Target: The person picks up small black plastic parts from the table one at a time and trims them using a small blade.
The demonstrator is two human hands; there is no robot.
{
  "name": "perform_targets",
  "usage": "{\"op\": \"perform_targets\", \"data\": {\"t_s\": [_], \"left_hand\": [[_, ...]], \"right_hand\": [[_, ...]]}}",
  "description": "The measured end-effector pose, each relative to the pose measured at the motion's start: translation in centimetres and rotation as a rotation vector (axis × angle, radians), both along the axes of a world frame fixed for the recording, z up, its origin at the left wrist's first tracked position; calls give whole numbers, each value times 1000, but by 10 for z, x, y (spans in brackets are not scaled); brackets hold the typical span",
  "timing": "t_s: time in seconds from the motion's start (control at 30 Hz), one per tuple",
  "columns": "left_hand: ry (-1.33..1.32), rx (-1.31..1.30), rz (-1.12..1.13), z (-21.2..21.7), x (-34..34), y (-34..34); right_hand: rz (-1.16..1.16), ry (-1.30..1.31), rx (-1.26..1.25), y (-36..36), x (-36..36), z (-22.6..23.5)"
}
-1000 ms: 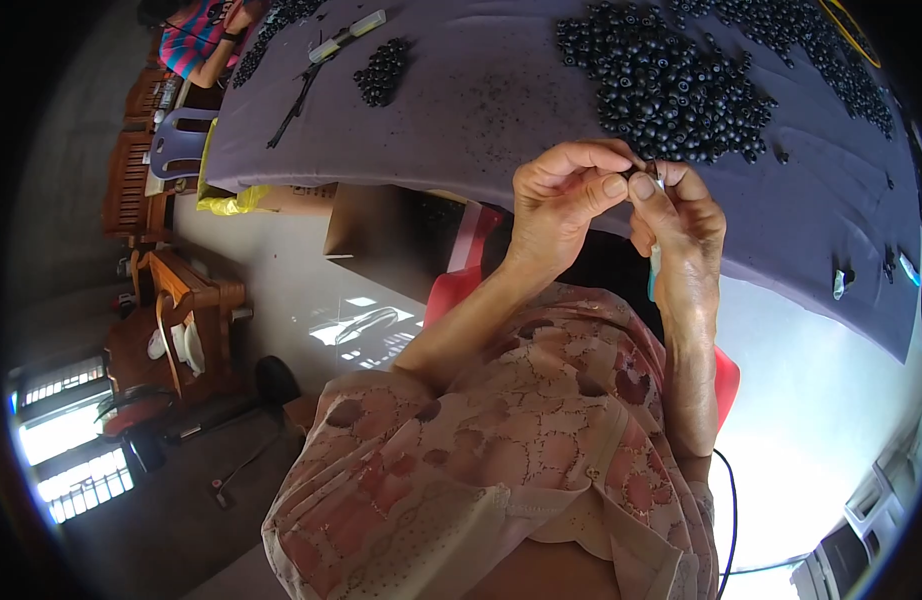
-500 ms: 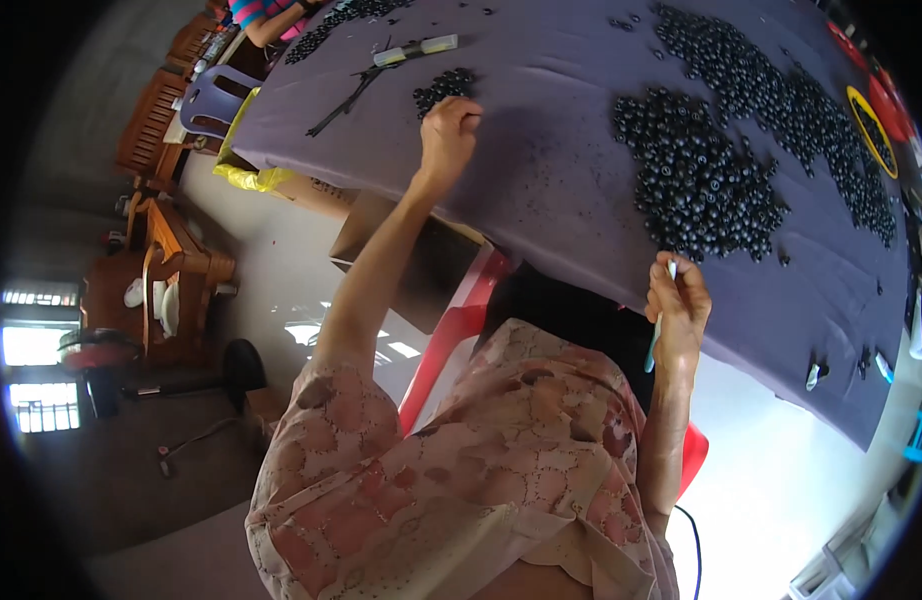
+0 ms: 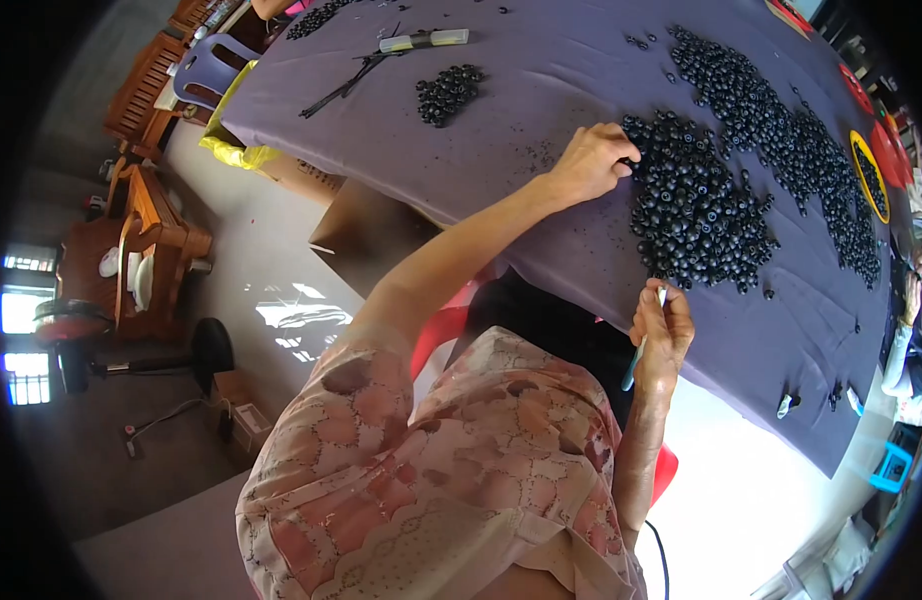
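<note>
My left hand [image 3: 593,165] reaches to the left edge of a large pile of small, shiny black round pieces [image 3: 703,205]. Its thumb and fingers are pinched around one dark piece at that edge. Just below the pile, near the table's front edge, my right hand [image 3: 663,325] is closed around a thin pale-blue stick-like tool [image 3: 630,373]. The tool's pale upper end shows above the fingers, and its lower end sticks out beneath the palm. A smaller heap of black pieces [image 3: 448,96] lies farther left on the purple-grey cloth.
A clear tube-like packet [image 3: 424,40] and thin dark strips [image 3: 346,88] lie at the far left of the cloth-covered table [image 3: 541,95]. More black pieces [image 3: 781,130] spread at right beside a yellow-rimmed container [image 3: 869,177]. A cardboard box [image 3: 366,235] stands below the edge.
My left hand has moved right, from beside the small heap to the large pile's edge. My right hand still holds the tool. The whole view has shifted slightly.
</note>
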State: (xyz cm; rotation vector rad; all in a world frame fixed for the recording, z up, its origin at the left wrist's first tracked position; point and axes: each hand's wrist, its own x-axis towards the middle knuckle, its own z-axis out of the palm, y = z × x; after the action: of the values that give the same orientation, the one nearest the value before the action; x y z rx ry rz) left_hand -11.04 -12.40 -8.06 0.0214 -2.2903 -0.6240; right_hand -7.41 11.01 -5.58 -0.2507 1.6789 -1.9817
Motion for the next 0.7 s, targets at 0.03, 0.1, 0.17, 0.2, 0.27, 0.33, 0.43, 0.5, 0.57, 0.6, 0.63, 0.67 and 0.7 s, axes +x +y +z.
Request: {"op": "perform_targets", "data": {"t_s": [0.03, 0.1, 0.17, 0.2, 0.27, 0.33, 0.43, 0.5, 0.57, 0.6, 0.63, 0.67, 0.7], "left_hand": [[-13, 13, 29, -4, -5, 2], [-2, 10, 53, -9, -8, -2], [4, 4, 68, -11, -8, -2], [33, 75, 50, -9, -6, 0], [56, 330, -12, -7, 3, 3], [14, 816, -184, 21, 26, 23], [-29, 1350, -404, 52, 61, 63], [-17, 1396, -471, 59, 72, 80], [119, 1478, -702, 61, 78, 92], [136, 1565, -685, 67, 80, 98], [130, 1570, -685, 69, 83, 104], [131, 1563, -687, 70, 84, 109], [132, 1556, -689, 70, 86, 113]], "right_hand": [[4, -8, -11, 1, 0, 0], [-1, 2, -12, -2, 3, 0], [-14, 7, -15, -1, 3, 1], [-17, 14, 15, -1, 2, 2], [-33, 12, 43, 0, 1, 2], [30, 77, 117, 2, 0, 0], [18, 233, 22, -3, 2, 13], [43, 198, 1, 1, 4, 38], [-11, 288, -59, 2, 9, 57], [-5, 329, -27, 5, 13, 68], [-10, 324, -23, 4, 17, 71], [-47, 372, -66, 3, 22, 73], [-83, 419, -109, 4, 26, 74]]}}
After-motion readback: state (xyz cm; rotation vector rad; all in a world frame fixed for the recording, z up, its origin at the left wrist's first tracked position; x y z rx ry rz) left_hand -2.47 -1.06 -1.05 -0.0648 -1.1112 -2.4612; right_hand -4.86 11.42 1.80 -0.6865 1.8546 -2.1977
